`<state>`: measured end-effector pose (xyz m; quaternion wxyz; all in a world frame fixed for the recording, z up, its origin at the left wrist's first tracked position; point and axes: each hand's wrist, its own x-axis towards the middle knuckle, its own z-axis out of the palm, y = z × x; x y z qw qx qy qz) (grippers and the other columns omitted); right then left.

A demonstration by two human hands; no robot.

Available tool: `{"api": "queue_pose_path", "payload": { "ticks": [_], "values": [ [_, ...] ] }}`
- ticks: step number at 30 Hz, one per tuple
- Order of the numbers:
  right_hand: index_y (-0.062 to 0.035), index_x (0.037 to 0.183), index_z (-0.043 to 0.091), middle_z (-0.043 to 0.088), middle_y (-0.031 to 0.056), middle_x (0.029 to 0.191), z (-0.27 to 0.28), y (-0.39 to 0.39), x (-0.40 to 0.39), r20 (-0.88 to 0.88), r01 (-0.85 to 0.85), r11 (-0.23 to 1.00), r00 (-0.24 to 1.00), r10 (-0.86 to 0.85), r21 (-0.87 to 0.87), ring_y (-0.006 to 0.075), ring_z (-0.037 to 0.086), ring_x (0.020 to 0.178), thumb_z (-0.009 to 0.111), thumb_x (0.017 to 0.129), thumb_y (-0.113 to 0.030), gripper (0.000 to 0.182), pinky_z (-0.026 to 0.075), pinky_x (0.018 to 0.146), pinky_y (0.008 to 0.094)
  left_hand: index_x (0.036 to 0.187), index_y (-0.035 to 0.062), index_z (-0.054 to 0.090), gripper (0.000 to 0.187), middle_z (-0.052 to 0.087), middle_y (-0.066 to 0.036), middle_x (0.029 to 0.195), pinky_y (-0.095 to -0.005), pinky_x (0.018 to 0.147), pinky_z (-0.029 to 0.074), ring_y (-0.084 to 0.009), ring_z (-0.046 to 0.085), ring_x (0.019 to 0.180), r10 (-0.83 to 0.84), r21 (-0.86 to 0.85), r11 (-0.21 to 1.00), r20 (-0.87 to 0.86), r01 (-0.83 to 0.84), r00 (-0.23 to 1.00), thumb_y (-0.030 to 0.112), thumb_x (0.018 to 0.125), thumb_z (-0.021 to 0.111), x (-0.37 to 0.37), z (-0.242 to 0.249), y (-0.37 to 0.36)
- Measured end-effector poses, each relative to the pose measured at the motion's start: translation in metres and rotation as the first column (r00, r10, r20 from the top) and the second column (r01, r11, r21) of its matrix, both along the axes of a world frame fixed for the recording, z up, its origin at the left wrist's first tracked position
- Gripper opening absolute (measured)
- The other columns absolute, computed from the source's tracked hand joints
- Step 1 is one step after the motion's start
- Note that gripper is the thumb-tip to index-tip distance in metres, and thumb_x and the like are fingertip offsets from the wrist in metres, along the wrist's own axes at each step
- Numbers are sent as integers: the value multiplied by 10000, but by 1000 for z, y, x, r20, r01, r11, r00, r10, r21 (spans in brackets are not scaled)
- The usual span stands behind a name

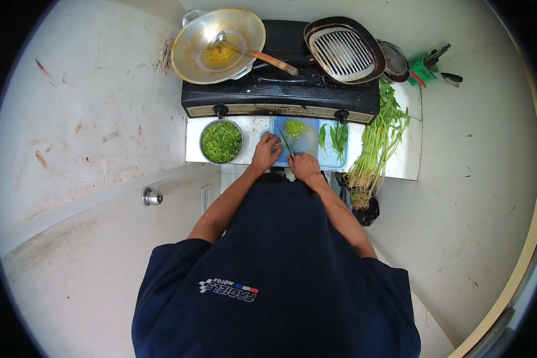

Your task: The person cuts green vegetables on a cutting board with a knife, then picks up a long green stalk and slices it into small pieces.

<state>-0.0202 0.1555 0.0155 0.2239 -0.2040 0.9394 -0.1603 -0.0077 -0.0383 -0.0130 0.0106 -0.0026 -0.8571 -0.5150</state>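
My right hand (304, 166) is closed round the handle of a knife (286, 141), its blade pointing away from me over a blue cutting board (307, 144). On the board's left side, my left hand (265, 154) has its fingers bent together around some thin green stems (277, 145), close beside the blade. A small heap of chopped greens (294, 127) lies at the far end of the blade. Whole green leaves (339, 139) rest along the board's right part. Left of my left hand stands a round metal bowl filled with chopped greens (221, 142).
Behind the board is a black gas stove (244, 95) bearing a wok (188, 56) with a wooden-handled spatula (274, 62) and a grill pan (343, 53). Long leafy stems with roots (379, 140) hang over the counter's right edge. A green basket (419, 70) holds utensils. Walls close both sides.
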Motion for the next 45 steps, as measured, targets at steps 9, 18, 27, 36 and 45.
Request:
{"api": "queue_pose_path", "payload": {
  "ticks": [9,18,27,36,45],
  "values": [
    [-4,836,755,722,261,811,14,-5,5,-25,-3,999,1000,2,-46,452,714,762,521,1037,-383,488,583,749,519,1037,-20,683,203,601,-169,1024,-411,794,563,-341,665,880,19,-12,1000,12,-19,1000,45,847,716,-1,2,1],
    [6,869,749,720,254,785,2,-12,0,-58,-27,997,998,23,-69,450,715,739,506,1043,-388,494,584,735,516,1042,-29,687,207,608,-181,1026,-417,796,567,-356,670,898,23,1,1000,-9,-23,1000,38,848,715,-1,-2,1],
    [-24,850,765,740,229,834,-5,-10,2,-35,-39,999,999,38,-35,423,735,800,503,1043,-408,503,590,778,505,1020,-44,680,175,605,-165,1001,-376,763,583,-303,674,850,-4,-38,999,-29,3,1000,1,854,715,-2,2,-1],
    [-4,848,753,741,226,836,-8,-15,-2,-49,-63,998,997,62,-9,406,733,793,502,1053,-404,515,588,759,482,1018,-29,680,177,604,-150,994,-376,760,581,-296,675,849,3,-39,999,-54,-5,999,-6,847,721,-1,-1,-1],
    [-15,892,770,745,223,866,-4,1,9,-47,-24,999,999,22,-26,425,733,803,505,1052,-394,489,588,767,492,1011,-10,663,188,572,-159,977,-403,763,557,-321,641,840,3,13,1000,-40,-2,999,7,832,717,-1,-4,-2]
  ]
}}
